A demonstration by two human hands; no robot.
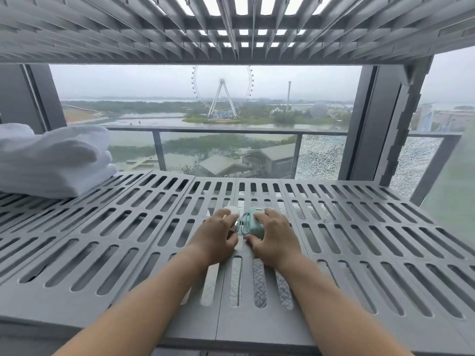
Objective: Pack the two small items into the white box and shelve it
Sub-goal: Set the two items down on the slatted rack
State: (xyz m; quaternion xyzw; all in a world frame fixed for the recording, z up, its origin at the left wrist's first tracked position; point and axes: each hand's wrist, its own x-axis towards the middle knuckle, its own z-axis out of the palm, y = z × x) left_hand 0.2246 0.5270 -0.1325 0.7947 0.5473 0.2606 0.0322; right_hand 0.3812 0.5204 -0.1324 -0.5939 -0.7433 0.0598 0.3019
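Note:
Two small items lie side by side at the middle of a grey slotted shelf (102, 227). My left hand (216, 235) covers a small white rounded item (232, 210), fingers curled over it. My right hand (272, 236) grips a small mint-green item (255, 224) with a cord loop on its left side. The two items nearly touch between my hands. No white box shows in this view.
A stack of folded white towels (54, 160) sits at the shelf's back left. Another slotted grey shelf (231, 27) hangs close overhead. A grey upright post (401, 119) stands at the back right, with a window and balcony rail behind.

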